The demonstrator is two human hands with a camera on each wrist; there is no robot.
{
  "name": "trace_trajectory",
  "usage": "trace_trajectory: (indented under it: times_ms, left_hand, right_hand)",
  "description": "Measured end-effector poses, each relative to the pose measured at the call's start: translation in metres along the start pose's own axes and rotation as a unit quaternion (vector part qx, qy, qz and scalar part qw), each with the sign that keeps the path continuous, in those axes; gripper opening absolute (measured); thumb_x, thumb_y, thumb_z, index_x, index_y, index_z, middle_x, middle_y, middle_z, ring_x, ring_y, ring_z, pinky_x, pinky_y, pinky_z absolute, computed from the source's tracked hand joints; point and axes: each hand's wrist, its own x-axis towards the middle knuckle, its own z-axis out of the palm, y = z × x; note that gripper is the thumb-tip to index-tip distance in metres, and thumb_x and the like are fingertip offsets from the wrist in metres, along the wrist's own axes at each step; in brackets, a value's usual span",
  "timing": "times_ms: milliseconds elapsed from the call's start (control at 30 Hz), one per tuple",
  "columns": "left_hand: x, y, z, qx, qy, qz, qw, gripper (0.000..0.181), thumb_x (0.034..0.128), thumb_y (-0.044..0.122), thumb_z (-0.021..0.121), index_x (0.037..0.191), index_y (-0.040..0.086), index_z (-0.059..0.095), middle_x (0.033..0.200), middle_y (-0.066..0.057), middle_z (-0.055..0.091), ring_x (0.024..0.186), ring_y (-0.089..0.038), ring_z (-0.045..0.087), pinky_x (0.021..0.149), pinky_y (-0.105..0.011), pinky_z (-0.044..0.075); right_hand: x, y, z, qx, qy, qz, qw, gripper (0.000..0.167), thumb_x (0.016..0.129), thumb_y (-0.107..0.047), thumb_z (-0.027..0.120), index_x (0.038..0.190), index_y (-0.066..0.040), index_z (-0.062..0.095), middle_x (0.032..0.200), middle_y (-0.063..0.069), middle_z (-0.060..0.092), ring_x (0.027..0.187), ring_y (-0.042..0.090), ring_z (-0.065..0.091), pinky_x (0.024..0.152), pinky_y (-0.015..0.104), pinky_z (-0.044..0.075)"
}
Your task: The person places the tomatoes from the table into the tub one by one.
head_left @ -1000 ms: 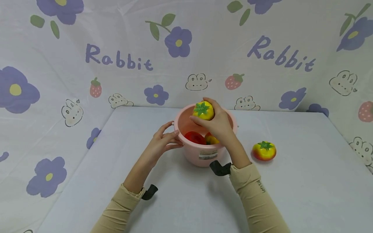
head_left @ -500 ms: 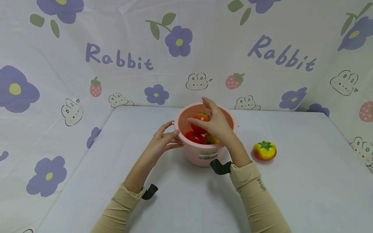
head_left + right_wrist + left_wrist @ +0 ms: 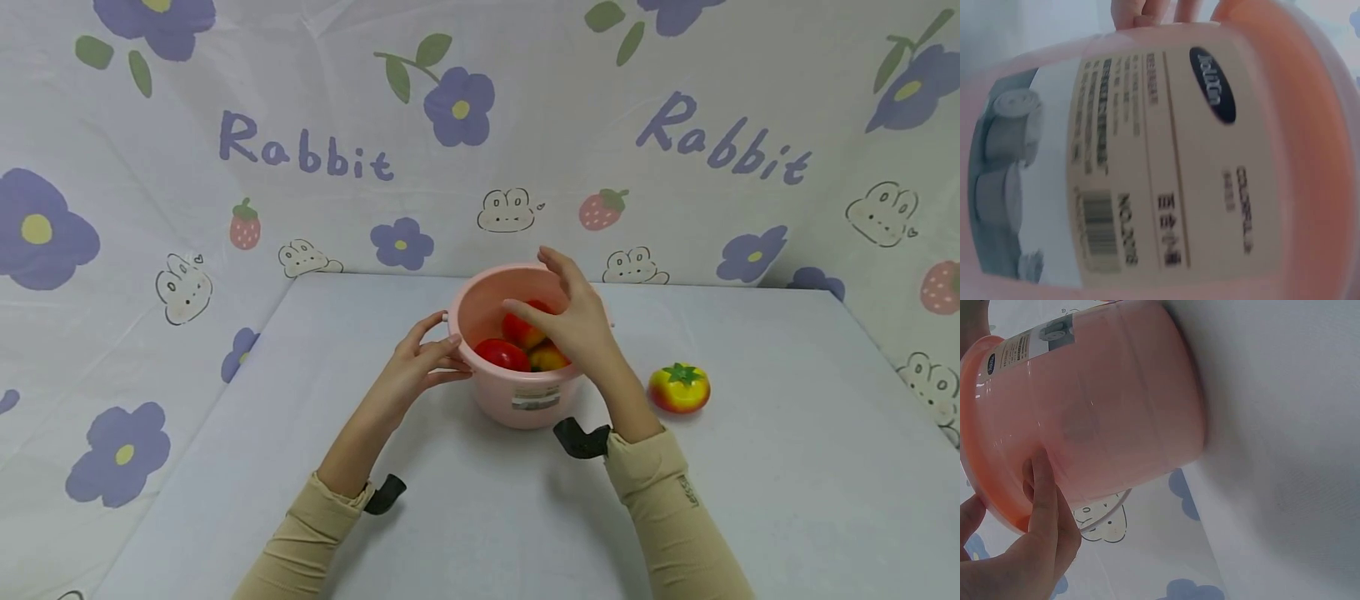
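A pink bucket (image 3: 491, 392) stands upright on the table. My left hand (image 3: 416, 362) grips its rim on the left side. In the left wrist view, the fingers (image 3: 1044, 500) lie against the outer wall below the rim, the thumb at the rim's edge. Over the bucket's right side, my right hand (image 3: 573, 325) is spread with nothing held between thumb and fingers. Inside the bucket are a red toy fruit (image 3: 502, 355), a yellowish one (image 3: 547, 357), and a red-yellow toy tomato (image 3: 520, 332), partly hidden by the right thumb. The right wrist view shows mostly the bucket's label (image 3: 1210, 187).
Right of the bucket, another yellow-red toy tomato (image 3: 679, 388) with a green leaf cap sits on the white tabletop (image 3: 480, 517). A printed cloth backdrop (image 3: 555, 100) rises behind the table and along both sides. The bucket's thin handle (image 3: 1113, 512) hangs behind it.
My right hand has let go of the toy tomato, which dropped among the fruit in the bucket. That hand then shifted slightly right. The left hand stayed at the rim.
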Motion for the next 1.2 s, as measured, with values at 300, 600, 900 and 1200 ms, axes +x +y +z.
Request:
trace_trajectory:
  times_ms: [300,600,900,1200]
  left_hand:
    - [0.0,0.001,0.002,-0.002,0.003,0.001,1.0,0.066,0.0979,0.036,0.057,0.153,0.023,0.024,0.112,-0.015,0.07,0.103,-0.023,0.071,0.101,-0.039,0.053]
    - [0.0,0.001,0.002,-0.007,0.003,0.0,1.0,0.065,0.0978,0.036,0.057,0.153,0.024,0.025,0.11,-0.014,0.071,0.102,-0.023,0.071,0.1,-0.039,0.054]
    - [0.001,0.0,0.001,-0.008,0.004,-0.001,1.0,0.065,0.0977,0.036,0.057,0.153,0.025,0.024,0.109,-0.013,0.07,0.101,-0.022,0.071,0.099,-0.039,0.054]
    - [0.001,0.0,0.001,-0.01,0.004,0.0,0.9999,0.065,0.0975,0.037,0.057,0.152,0.025,0.025,0.108,-0.012,0.071,0.101,-0.022,0.071,0.1,-0.039,0.054]
  right_hand:
    - [-0.007,0.014,-0.015,0.001,0.052,0.004,0.9986,0.079,0.084,-0.04,0.074,0.151,-0.029,0.033,0.157,0.0,0.036,0.148,0.031,0.027,0.111,0.06,0.039]
    - [-0.019,0.034,-0.033,-0.007,0.102,0.003,0.9947,0.083,0.084,-0.037,0.076,0.152,-0.023,0.032,0.16,0.001,0.031,0.152,0.027,0.02,0.114,0.057,0.035]
    - [-0.034,0.057,-0.054,-0.004,0.13,0.042,0.9907,0.086,0.083,-0.041,0.076,0.154,-0.029,0.028,0.162,-0.002,0.025,0.153,0.028,0.017,0.12,0.06,0.023]
    - [-0.047,0.09,-0.077,-0.036,0.137,0.091,0.9857,0.091,0.082,-0.045,0.075,0.156,-0.027,0.024,0.163,0.001,0.024,0.153,0.029,0.015,0.12,0.065,0.016]
